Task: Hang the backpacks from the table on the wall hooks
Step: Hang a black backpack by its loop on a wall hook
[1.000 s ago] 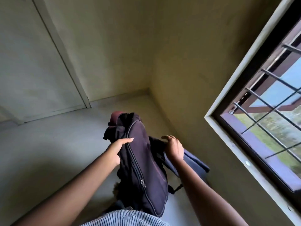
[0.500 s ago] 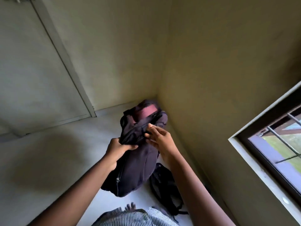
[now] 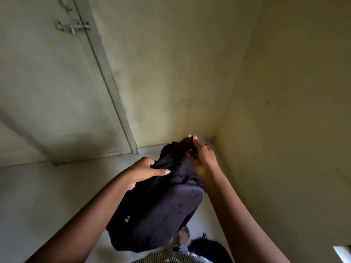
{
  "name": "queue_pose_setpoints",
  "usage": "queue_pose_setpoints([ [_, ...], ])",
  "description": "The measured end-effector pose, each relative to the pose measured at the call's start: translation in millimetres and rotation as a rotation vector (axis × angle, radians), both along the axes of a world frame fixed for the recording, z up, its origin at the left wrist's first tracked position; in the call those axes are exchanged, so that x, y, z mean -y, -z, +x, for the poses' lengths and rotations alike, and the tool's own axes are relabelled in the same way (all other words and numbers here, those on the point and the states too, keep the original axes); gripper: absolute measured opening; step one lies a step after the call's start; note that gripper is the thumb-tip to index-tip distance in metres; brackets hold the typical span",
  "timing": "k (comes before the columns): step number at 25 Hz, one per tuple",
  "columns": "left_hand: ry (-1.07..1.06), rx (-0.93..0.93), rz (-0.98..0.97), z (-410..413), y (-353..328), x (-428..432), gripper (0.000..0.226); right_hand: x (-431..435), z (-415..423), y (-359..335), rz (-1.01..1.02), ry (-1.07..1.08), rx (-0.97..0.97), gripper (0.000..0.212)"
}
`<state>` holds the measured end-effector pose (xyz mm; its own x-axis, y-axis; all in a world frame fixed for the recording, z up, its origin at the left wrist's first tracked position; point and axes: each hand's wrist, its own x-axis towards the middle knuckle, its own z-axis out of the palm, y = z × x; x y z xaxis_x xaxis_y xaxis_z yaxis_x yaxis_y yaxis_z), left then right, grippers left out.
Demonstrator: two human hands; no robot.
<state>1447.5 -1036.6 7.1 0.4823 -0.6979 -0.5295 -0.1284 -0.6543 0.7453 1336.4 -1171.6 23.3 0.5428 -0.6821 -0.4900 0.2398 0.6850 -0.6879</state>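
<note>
A dark purple-black backpack (image 3: pixel 161 209) hangs in the air in front of me, held up by both hands near the room's corner. My left hand (image 3: pixel 146 170) grips the bunched fabric on the bag's upper left side. My right hand (image 3: pixel 201 156) pinches the top of the bag, around its maroon handle part, with fingers curled over it. A zipper pull shows on the bag's lower left. No wall hook is in view.
A pale door (image 3: pixel 47 82) with a sliding latch (image 3: pixel 73 27) stands at the left. Yellowish walls meet in a corner (image 3: pixel 214 138) just beyond the bag. Another dark bag (image 3: pixel 210 249) lies on the floor by my feet.
The view tilted up and left, so the window slid out of sight. The backpack was lifted higher, and my right hand moved from its side to its top.
</note>
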Motion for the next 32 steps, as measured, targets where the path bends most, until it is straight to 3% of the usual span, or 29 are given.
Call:
queue_pose_setpoints([
  [5,-0.109,-0.004,0.045,54.5,19.5,59.6,0.033,18.9,35.6,16.5,-0.034,-0.285,-0.136,0.023],
  [9,-0.474,-0.185,0.028,72.2,41.7,101.2,0.06,38.9,57.6,12.1,-0.15,-0.423,-0.22,0.023],
  [12,-0.514,-0.408,-0.072,88.1,37.7,136.3,0.041,68.9,66.8,-3.6,-0.22,-0.409,-0.178,0.023],
  [17,-0.504,-0.126,-0.18,111.2,39.5,203.6,0.027,127.6,84.2,-16.9,-0.348,-0.355,-0.148,0.026],
  [19,-0.487,-0.058,-0.221,119.1,40.6,229.1,0.033,145.8,94.1,-17.2,-0.353,-0.334,-0.163,0.026],
  [25,-0.549,-0.31,-0.379,170.1,42.7,300.8,0.042,194.5,130.7,-25.3,-0.403,-0.21,-0.247,0.021],
  [28,-0.39,-0.305,-0.454,180.4,28.1,325.0,0.024,215.6,139.1,-27.4,-0.536,-0.141,-0.564,0.028],
  [30,-0.256,-0.279,-0.524,184.7,14.1,340.1,0.003,229.0,134.3,-30.2,-0.75,-0.232,-0.943,0.043],
  [32,-0.088,-0.259,-0.574,186.9,0.6,353.7,0.005,234.0,126.3,-38.2,-0.895,-0.354,-1.238,0.047],
])
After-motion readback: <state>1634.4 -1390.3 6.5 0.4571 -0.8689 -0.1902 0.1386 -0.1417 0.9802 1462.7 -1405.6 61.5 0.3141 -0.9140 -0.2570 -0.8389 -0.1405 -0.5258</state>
